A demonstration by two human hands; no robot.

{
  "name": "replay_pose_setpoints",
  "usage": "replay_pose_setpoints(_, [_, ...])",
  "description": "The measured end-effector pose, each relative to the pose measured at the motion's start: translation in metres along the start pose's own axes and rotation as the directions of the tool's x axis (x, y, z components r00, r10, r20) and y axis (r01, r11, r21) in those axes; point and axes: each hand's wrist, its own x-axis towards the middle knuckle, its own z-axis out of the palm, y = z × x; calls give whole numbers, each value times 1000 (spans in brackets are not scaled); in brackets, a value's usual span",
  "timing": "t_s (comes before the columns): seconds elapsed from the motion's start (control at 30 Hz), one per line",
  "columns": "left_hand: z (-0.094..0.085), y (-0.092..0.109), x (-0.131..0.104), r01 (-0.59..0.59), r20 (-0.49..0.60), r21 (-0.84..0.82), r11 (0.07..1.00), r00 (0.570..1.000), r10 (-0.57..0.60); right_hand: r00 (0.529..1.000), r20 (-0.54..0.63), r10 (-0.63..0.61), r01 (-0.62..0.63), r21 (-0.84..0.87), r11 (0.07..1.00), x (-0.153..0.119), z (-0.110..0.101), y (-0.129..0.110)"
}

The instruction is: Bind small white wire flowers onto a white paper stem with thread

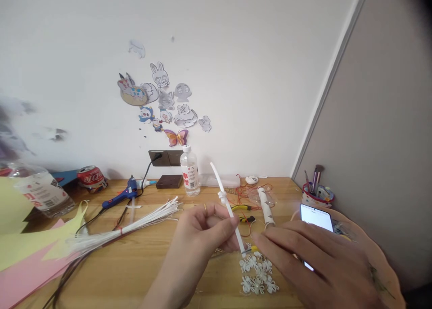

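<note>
Between the thumb and fingers of my left hand (216, 230) is a narrow white strip (218, 176), standing at a slant with a small knot (222, 196) partway up. My right hand (313, 259), slightly blurred, is closed at the lower right; a small yellow tool (254, 249) shows at its fingertips, its thin metal tip at the strip's lower end. Several white looped knots (258, 275) lie on the wooden table below. Behind my left hand, yellow-and-black handles (242, 208) are partly visible.
A bundle of white strips (145, 221) and a blue glue gun (130, 191) lie left, beside coloured paper (27, 279). A bottle (191, 172) stands by the wall. At right are a patterned roll (266, 205), a phone (317, 218) and a brush cup (317, 196).
</note>
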Motion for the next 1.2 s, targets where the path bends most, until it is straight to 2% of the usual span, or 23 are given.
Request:
replay_pose_setpoints(0.23, [1, 0, -1, 33, 11, -17, 999, 999, -33, 999, 48, -10, 9, 17, 1000, -3, -3, 0])
replay_pose_setpoints(0.43, [1, 1, -1, 37, 15, -3, 999, 999, -37, 1000, 14, 19, -19, 5, 1000, -4, -4, -3])
replay_pose_setpoints(0.5, [1, 1, -1, 56, 49, 39, 998, 997, -58, 1000, -1, 28, -28, -13, 1000, -5, -3, -4])
replay_pose_setpoints(0.63, [-1, 1, -2, 58, 187, 142, 988, 979, -84, 998, -23, 56, -57, -20, 998, -7, -2, -1])
replay_pose_setpoints(0.83, [-2, -1, -3, 35, 172, 170, 985, 983, -65, 997, 40, -73, 73, 3, 997, -5, -2, 8])
replay_pose_setpoints(1.07, [-1, 0, -2, -35, 178, 184, 982, 984, 2, 1000, 2, -7, 7, 87, 996, 0, 1, 6])
replay_pose_setpoints(1.2, [-3, -1, -4, -56, 192, 209, 976, 981, 15, 994, 12, 110, -110, 195, 975, -2, 7, -1])
